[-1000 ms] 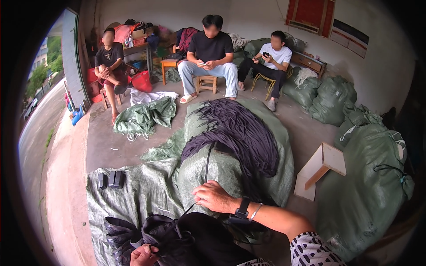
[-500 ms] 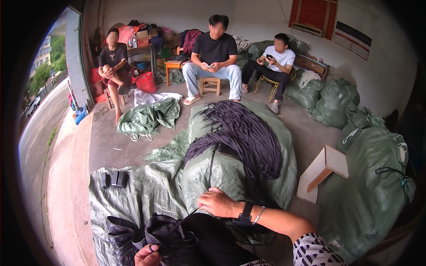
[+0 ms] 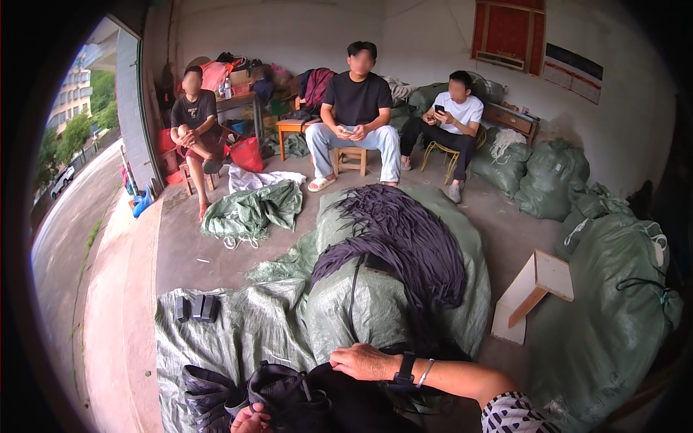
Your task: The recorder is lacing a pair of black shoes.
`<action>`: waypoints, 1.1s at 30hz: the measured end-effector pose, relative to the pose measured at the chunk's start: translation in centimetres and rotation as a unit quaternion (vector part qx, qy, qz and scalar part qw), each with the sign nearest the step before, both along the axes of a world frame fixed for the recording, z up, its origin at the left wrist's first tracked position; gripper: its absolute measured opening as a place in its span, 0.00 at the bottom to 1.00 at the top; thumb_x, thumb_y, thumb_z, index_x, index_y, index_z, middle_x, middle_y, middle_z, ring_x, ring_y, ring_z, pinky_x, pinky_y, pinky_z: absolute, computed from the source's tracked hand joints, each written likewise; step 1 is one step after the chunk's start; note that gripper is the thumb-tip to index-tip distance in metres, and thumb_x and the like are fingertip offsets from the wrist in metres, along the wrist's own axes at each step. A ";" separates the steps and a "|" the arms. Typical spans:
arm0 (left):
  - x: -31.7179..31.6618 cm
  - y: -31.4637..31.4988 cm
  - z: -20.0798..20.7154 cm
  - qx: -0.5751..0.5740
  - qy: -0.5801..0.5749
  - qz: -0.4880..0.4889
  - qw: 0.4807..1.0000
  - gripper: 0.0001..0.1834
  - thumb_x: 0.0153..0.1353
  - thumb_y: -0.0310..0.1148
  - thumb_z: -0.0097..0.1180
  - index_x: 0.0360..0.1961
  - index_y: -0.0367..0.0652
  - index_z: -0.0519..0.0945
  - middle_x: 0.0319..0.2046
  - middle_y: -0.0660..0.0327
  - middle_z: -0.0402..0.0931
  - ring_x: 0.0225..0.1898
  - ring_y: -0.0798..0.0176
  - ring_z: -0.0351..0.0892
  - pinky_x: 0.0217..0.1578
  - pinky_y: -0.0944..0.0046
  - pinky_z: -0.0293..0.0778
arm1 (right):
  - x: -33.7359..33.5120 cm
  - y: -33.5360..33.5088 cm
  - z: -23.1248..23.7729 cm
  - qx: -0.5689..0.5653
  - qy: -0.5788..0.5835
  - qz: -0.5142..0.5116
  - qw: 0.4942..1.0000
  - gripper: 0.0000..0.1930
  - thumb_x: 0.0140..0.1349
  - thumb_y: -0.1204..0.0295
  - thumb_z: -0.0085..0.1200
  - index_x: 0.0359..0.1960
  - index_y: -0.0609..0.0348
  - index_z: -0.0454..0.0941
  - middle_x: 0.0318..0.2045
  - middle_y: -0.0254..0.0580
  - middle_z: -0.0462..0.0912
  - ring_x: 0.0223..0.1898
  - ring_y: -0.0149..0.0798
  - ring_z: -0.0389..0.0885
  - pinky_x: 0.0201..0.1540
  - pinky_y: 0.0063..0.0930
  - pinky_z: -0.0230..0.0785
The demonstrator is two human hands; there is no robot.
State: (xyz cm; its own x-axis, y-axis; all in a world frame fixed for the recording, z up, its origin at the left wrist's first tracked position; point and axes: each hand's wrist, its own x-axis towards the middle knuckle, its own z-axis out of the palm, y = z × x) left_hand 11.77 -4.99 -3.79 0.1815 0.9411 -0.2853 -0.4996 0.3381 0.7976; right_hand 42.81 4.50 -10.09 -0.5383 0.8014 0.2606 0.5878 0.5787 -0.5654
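At the lower edge, my left hand (image 3: pixel 250 419) is closed on the side of a dark grey shoe (image 3: pixel 283 390) with lace loops over its opening. My right hand (image 3: pixel 367 362) is in a pinch to the right of the shoe, in front of the green sack. The shoelace in its fingers is hard to see against the black behind. Left of the shoe lies a row of similar dark shoes (image 3: pixel 206 390), nested together. A pile of dark purple laces (image 3: pixel 408 234) drapes over the stuffed green sack (image 3: pixel 354 317), one lace hanging down its front.
Small black blocks (image 3: pixel 205 308) lie on the green woven sheet (image 3: pixel 242 325). A wooden stool (image 3: pixel 538 289) lies tipped at the right, beside large full sacks (image 3: pixel 599 310). Three people sit along the back near a red bucket (image 3: pixel 247 154). An open doorway is at left.
The view has shifted, so the scene sits lower and slightly right. My right hand has come nearer to the shoe; the lace stretched between them no longer shows clearly. My left hand keeps its hold.
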 end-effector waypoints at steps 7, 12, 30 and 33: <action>0.4 -0.1 -0.7 -0.003 0.008 0.031 0.999 0.09 0.65 0.39 0.53 0.40 0.46 0.77 0.33 0.69 0.75 0.32 0.73 0.71 0.35 0.72 0.67 | -0.7 -0.9 1.0 0.005 0.017 -0.015 1.000 0.07 0.61 0.72 0.53 0.38 0.59 0.69 0.32 0.45 0.77 0.35 0.51 0.79 0.36 0.41 0.72; 0.0 -0.3 -1.5 0.015 -0.007 0.031 0.999 0.08 0.66 0.36 0.52 0.41 0.44 0.76 0.32 0.68 0.75 0.30 0.73 0.71 0.33 0.73 0.68 | -0.8 -1.3 1.8 -0.027 -0.040 -0.027 0.998 0.11 0.62 0.71 0.53 0.42 0.58 0.67 0.34 0.46 0.76 0.36 0.52 0.79 0.36 0.42 0.72; 1.1 -1.1 -3.7 0.082 0.183 -0.015 0.980 0.20 0.55 0.16 0.61 0.42 0.45 0.66 0.26 0.72 0.68 0.25 0.78 0.66 0.25 0.78 0.64 | -0.9 -3.8 4.1 -0.480 0.021 0.081 0.873 0.20 0.68 0.57 0.48 0.24 0.60 0.72 0.10 0.36 0.74 0.08 0.28 0.71 0.13 0.21 0.61; 0.8 -0.9 -3.7 0.074 0.172 -0.031 0.982 0.19 0.55 0.16 0.61 0.42 0.46 0.66 0.25 0.72 0.68 0.24 0.78 0.65 0.24 0.77 0.64 | -1.0 -3.4 3.4 -0.512 0.052 0.076 0.854 0.20 0.68 0.57 0.49 0.24 0.60 0.71 0.09 0.36 0.73 0.06 0.27 0.69 0.12 0.21 0.60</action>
